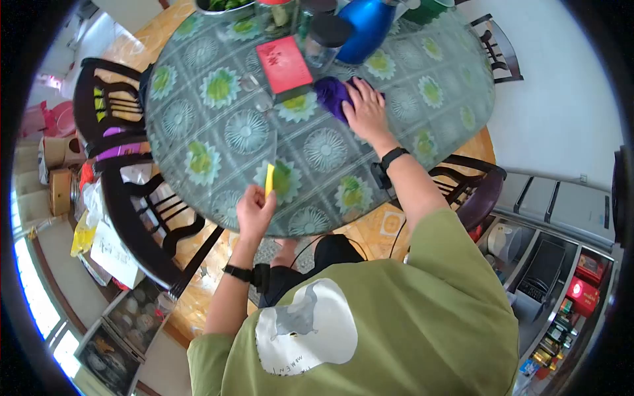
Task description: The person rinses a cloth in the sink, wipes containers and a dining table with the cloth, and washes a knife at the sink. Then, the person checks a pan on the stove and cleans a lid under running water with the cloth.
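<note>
My left hand (256, 210), near the table's front edge, is closed on a small yellow object (269, 179) that sticks up from the fingers. Farther forward and to the right, my right hand (365, 113) presses on a bunched purple cloth (332, 98), its fingers spread over the cloth's right part. Just left of the cloth lies a red box (284, 64). A pair of clear glasses (256, 92) seems to rest beside the box. Beneath everything is the round table (325, 149) with its green patterned cover.
Behind the box stand a dark-lidded jar (325, 43), a blue bottle (366, 28), a red-lidded jar (276, 14) and a bowl of greens (224, 6). Dark wooden chairs (142, 218) surround the table on the left and right.
</note>
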Demonstrator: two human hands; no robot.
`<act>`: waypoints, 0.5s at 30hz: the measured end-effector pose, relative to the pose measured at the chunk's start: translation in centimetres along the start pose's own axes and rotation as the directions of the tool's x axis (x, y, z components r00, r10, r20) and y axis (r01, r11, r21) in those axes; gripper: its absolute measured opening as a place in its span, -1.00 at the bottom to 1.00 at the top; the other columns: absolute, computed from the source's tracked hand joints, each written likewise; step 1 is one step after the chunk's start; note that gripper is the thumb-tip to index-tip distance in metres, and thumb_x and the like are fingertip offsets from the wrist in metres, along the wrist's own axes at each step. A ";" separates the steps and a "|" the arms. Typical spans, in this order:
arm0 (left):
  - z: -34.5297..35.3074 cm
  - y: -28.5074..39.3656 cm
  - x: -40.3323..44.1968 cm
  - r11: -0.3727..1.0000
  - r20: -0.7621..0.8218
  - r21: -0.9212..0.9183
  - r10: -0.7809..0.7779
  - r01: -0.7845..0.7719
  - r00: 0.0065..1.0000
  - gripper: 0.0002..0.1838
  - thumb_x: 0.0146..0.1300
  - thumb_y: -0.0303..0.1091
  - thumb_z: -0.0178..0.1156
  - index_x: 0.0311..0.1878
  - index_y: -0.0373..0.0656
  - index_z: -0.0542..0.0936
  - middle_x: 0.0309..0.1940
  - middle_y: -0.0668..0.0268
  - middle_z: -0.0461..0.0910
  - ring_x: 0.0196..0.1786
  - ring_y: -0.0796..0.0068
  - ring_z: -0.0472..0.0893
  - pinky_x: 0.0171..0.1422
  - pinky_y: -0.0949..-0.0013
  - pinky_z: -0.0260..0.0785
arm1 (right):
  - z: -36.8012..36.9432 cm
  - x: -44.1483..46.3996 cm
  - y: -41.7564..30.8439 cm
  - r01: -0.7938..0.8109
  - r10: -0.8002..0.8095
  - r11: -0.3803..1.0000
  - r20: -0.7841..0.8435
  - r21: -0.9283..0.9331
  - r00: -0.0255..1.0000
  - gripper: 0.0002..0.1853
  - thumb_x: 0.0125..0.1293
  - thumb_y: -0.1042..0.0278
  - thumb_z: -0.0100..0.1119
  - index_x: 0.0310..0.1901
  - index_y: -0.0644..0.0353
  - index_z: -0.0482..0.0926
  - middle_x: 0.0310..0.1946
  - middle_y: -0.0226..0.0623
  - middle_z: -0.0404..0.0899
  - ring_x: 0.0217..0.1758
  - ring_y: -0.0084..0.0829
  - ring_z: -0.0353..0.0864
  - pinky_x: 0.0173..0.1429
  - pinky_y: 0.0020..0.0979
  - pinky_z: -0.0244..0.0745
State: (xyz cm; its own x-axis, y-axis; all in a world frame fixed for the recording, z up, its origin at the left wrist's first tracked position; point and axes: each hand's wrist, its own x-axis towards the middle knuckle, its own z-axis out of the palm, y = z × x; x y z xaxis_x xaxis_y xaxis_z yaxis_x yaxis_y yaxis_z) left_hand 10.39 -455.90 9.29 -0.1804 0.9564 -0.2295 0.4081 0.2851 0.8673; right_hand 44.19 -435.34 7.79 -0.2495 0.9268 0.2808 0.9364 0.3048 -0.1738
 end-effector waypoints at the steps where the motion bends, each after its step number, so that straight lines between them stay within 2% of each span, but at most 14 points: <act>1: 0.3 0.2 0.1 0.999 -0.003 0.014 -0.030 0.030 1.000 -0.73 0.34 -0.31 0.46 -0.32 -0.19 0.54 -0.64 0.46 0.44 -0.56 0.68 0.35 -0.46 0.43 0.21 | 0.1 0.8 2.6 -0.039 0.039 0.999 -0.016 -0.027 0.999 -0.44 0.59 -0.02 0.04 0.52 -0.07 0.46 0.58 -0.18 0.37 0.68 -0.12 0.26 0.72 0.06 0.02; 3: 0.7 -0.5 0.7 1.000 -0.029 0.007 -0.016 0.016 0.999 -0.72 0.34 -0.34 0.46 -0.34 -0.18 0.51 -0.65 0.48 0.38 -0.57 0.73 0.31 -0.48 0.43 0.15 | 0.4 2.6 7.8 -0.090 0.088 0.994 -0.034 -0.069 0.996 -0.43 0.60 -0.06 -0.01 0.54 -0.08 0.44 0.59 -0.20 0.36 0.68 -0.13 0.26 0.73 0.04 0.01; 7: 0.5 -0.5 0.9 0.993 0.026 -0.026 -0.114 0.114 0.993 -0.75 0.43 -0.42 0.38 -0.32 -0.16 0.48 -0.61 0.60 0.31 -0.53 0.80 0.25 -0.46 0.48 0.06 | -0.2 3.4 18.2 -0.294 0.280 0.938 -0.097 -0.181 0.955 -0.41 0.59 -0.10 -0.02 0.55 -0.11 0.44 0.59 -0.23 0.37 0.64 -0.12 0.31 0.69 0.05 0.08; 10: 0.7 0.3 1.0 0.980 0.059 -0.049 -0.192 0.195 0.980 -0.77 0.43 -0.43 0.37 -0.29 -0.17 0.49 -0.63 0.60 0.32 -0.55 0.81 0.24 -0.47 0.49 0.04 | -1.4 1.1 24.8 -0.498 0.493 0.831 -0.086 -0.248 0.866 -0.38 0.60 -0.13 -0.04 0.58 -0.07 0.40 0.62 -0.19 0.33 0.69 -0.09 0.25 0.69 0.13 0.04; 11: 0.6 0.6 0.9 0.977 0.060 -0.038 -0.209 0.211 0.976 -0.77 0.43 -0.43 0.37 -0.29 -0.17 0.49 -0.63 0.60 0.32 -0.55 0.81 0.24 -0.47 0.49 0.04 | -1.7 -0.6 26.6 -0.498 0.498 0.832 -0.067 -0.245 0.865 -0.38 0.60 -0.13 -0.04 0.58 -0.07 0.40 0.62 -0.19 0.33 0.69 -0.09 0.25 0.69 0.13 0.04; 12: 0.8 0.9 1.3 0.985 0.054 0.021 -0.171 0.170 0.984 -0.78 0.44 -0.43 0.37 -0.28 -0.17 0.49 -0.64 0.60 0.33 -0.56 0.81 0.24 -0.48 0.48 0.04 | -1.9 -2.1 28.4 -0.584 0.576 0.778 -0.108 -0.232 0.810 -0.36 0.61 -0.13 -0.06 0.58 -0.03 0.39 0.64 -0.14 0.30 0.70 -0.06 0.21 0.68 0.17 0.02; 13: 0.9 1.2 1.7 0.988 0.053 0.080 -0.133 0.129 0.990 -0.79 0.44 -0.43 0.37 -0.28 -0.18 0.50 -0.65 0.59 0.33 -0.57 0.81 0.24 -0.48 0.48 0.04 | -2.1 -3.0 28.5 -0.664 0.649 0.715 -0.146 -0.218 0.747 -0.35 0.62 -0.13 -0.09 0.59 0.01 0.37 0.66 -0.10 0.26 0.72 -0.03 0.17 0.68 0.21 0.00; 15: 1.3 1.1 2.5 0.992 0.044 0.099 -0.085 0.080 0.995 -0.76 0.35 -0.42 0.43 -0.33 -0.18 0.52 -0.69 0.51 0.39 -0.61 0.78 0.29 -0.50 0.45 0.10 | -0.8 -3.8 26.5 -0.685 0.668 0.686 -0.162 -0.243 0.726 -0.34 0.62 -0.12 -0.11 0.59 0.06 0.36 0.67 -0.07 0.24 0.73 -0.01 0.14 0.68 0.24 -0.02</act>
State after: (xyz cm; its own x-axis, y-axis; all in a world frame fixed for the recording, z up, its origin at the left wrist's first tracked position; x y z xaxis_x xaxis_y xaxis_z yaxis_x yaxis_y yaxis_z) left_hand 11.53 -453.14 9.17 -0.1748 0.9306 -0.3215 0.4791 0.3657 0.7980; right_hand 70.13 -431.02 2.89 0.4841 0.8414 0.2404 0.8738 -0.4793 -0.0823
